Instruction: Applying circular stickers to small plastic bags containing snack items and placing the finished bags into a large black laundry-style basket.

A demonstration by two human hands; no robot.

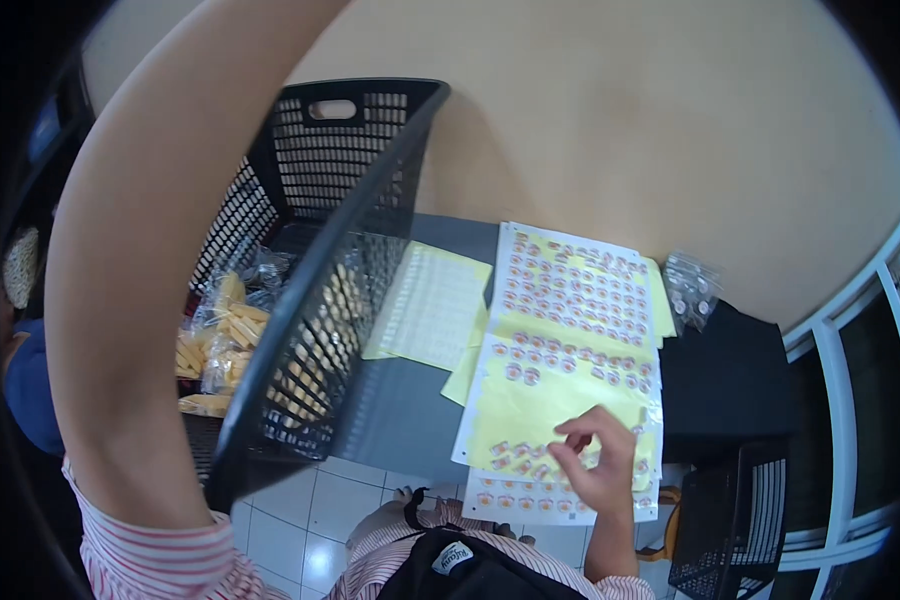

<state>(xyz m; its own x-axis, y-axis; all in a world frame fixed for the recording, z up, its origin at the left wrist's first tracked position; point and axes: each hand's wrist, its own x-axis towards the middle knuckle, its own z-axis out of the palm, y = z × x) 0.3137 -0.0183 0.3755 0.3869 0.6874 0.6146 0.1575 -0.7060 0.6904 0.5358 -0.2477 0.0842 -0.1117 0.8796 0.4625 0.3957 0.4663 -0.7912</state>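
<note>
My right hand point(600, 460) hovers over the lower part of a sticker sheet point(530, 400), its thumb and forefinger curled into a pinch. Whatever may be between those fingertips is too small to make out. Rows of small round orange-and-white stickers cover much of the sheet, and bare yellow backing shows across its middle. My left arm point(135, 270) rises along the left side, and its hand is beyond the top edge of the picture. Behind that arm stands a black plastic basket point(340, 200) with clear bags of pale yellow stick-shaped pieces point(235, 325) inside.
Used-looking yellow backing sheets point(432, 305) lie between the basket and the stickers. A clear bag with small round items point(692, 290) sits at the table's far right. A dark crate point(730, 520) stands low at right. Part of another person in blue point(32, 385) shows at far left.
</note>
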